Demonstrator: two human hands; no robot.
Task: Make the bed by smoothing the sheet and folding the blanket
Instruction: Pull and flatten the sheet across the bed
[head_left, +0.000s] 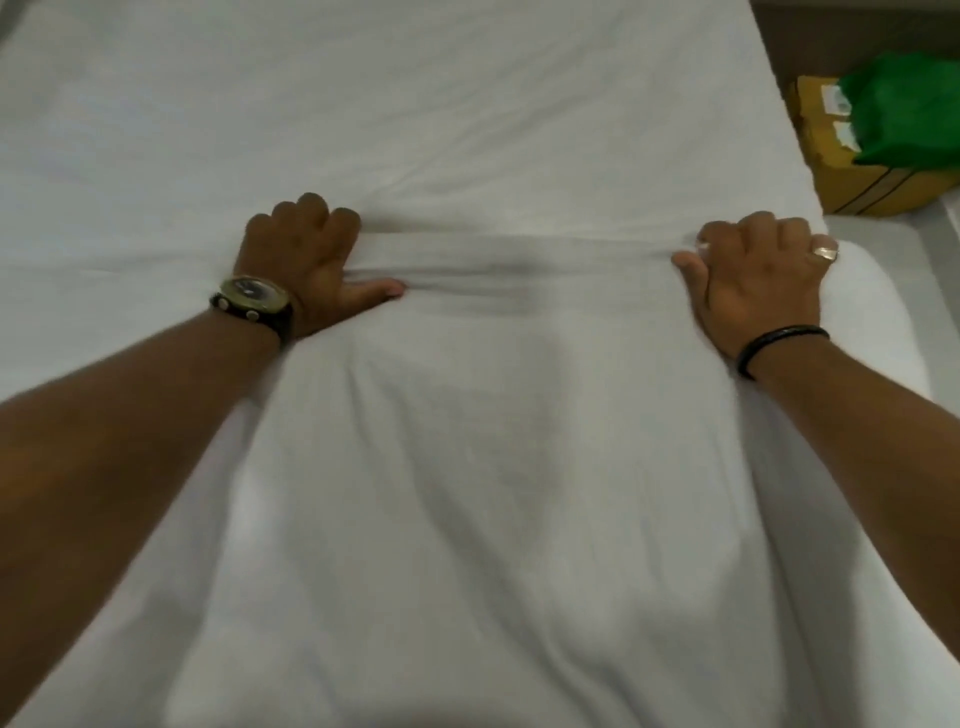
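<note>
A white blanket (493, 493) lies across the near part of the bed, its far edge bunched into a taut ridge between my hands. My left hand (306, 260), with a watch on the wrist, grips that edge at centre left. My right hand (758, 280), wearing a ring and a black wristband, grips the same edge near the bed's right side. Beyond the hands, the white sheet (389, 104) covers the mattress with a few light creases.
A yellow cardboard box (852, 176) with a green bag (904, 114) on it stands on the floor beside the bed's right edge. A white pillow corner (872, 312) shows just right of my right hand.
</note>
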